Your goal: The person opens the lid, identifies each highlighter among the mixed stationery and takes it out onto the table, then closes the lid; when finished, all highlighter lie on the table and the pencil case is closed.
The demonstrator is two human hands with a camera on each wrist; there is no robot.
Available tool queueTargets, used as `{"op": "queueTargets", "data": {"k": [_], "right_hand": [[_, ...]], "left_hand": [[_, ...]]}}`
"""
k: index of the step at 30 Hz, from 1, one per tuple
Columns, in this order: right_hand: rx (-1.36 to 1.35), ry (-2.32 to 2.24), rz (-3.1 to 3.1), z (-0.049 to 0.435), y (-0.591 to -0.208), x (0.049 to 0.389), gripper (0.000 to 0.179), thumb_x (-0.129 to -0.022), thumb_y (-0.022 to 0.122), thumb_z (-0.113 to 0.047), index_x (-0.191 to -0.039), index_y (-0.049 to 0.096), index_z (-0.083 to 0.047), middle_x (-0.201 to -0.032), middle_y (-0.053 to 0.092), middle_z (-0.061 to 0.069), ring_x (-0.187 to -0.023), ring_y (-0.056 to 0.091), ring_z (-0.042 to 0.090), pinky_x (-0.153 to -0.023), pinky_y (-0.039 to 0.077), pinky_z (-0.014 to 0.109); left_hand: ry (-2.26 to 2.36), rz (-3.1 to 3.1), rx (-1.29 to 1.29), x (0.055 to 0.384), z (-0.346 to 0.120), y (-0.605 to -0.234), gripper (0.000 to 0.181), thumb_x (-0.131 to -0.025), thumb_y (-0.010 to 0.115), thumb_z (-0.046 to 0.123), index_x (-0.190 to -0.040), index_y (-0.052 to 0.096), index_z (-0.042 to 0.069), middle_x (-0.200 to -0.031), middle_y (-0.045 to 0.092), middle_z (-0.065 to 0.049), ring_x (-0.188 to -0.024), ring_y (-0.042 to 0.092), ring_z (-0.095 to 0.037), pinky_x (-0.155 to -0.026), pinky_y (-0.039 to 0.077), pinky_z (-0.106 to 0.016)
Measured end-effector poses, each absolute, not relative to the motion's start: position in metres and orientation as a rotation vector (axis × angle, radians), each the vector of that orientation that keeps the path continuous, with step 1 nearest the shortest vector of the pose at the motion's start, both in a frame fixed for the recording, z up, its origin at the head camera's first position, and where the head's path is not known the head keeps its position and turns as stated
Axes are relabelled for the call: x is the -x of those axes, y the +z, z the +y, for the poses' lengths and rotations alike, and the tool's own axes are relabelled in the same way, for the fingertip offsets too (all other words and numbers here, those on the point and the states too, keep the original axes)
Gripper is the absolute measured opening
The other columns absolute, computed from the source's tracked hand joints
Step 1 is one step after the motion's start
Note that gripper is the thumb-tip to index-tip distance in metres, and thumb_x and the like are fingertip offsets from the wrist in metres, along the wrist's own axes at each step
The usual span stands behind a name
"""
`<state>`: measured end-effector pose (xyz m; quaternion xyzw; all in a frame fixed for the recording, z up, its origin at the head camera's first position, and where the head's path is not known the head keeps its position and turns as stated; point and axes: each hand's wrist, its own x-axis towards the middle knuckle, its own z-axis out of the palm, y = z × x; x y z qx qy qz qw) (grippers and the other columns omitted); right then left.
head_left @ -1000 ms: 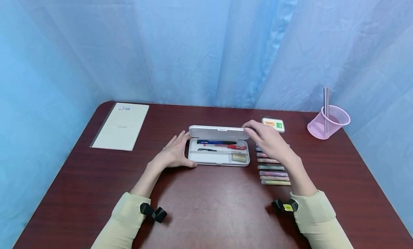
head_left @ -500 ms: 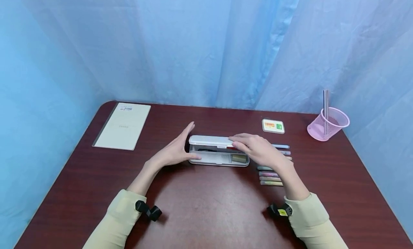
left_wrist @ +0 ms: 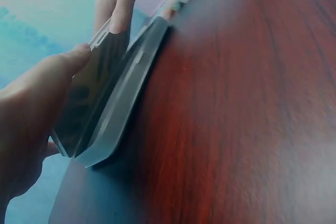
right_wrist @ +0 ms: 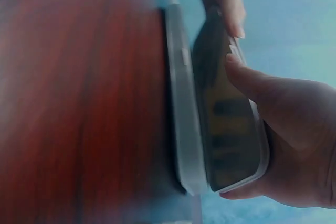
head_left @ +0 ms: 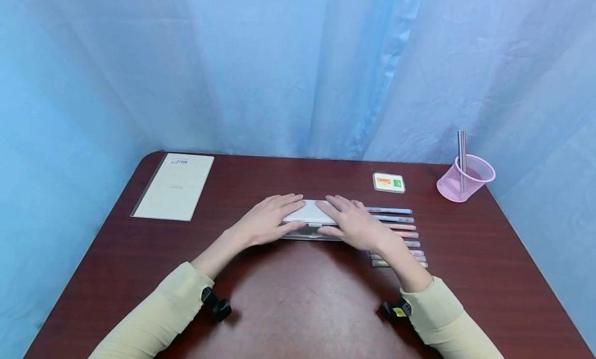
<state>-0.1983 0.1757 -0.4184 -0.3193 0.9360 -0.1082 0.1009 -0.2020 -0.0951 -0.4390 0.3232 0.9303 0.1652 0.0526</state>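
A white pencil case lies on the table with its lid tilted partway down, a gap showing along the front. My left hand rests on the lid's left half, fingers stretched over the top and thumb at the front edge. On the right half lies my right hand, its fingers spread and its thumb also by the front edge. Both wrist views look into the gap between the lid and the lower tray. What lies inside is hidden by the lid and shadow.
Several coloured pens lie in a row right of the case, partly under my right forearm. Behind them is a small clear flat box with orange and green pieces. A pink mesh cup stands at the back right, a notebook at the left.
The lid has swung down from upright toward the tray, covering the pens and the beige block inside. My right hand has moved left over the lid, and my left hand has come onto its top.
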Motion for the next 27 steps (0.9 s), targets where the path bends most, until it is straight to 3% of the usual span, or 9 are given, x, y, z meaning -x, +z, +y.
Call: {"op": "queueTargets", "data": {"k": [10,27], "right_hand": [[1.039,-0.085,2.802,0.175,-0.435,0.190,0.083,-0.102,0.057,-0.051,-0.166,0.017,-0.015,-0.173,0.016,0.019,-0.160,0.018,0.040,-0.122,0.026,0.070],[1.190,0.149,2.929,0.172,-0.449,0.183,0.082,-0.101,0.061,-0.044,-0.164,0.022,-0.009,-0.170,0.021,0.024,-0.156,0.027,0.044,-0.121,0.033,0.068]], "left_hand": [[0.218,2.862,-1.178,0.195,-0.094,-0.454,0.072,-0.106,0.042,0.056,-0.165,0.026,0.018,-0.173,0.022,-0.004,-0.162,0.021,-0.024,-0.133,0.019,-0.048],[0.026,2.944,-1.255,0.189,-0.096,-0.468,0.075,-0.106,0.044,0.054,-0.166,0.018,0.019,-0.175,0.013,-0.007,-0.163,0.013,-0.026,-0.134,0.014,-0.047]]}}
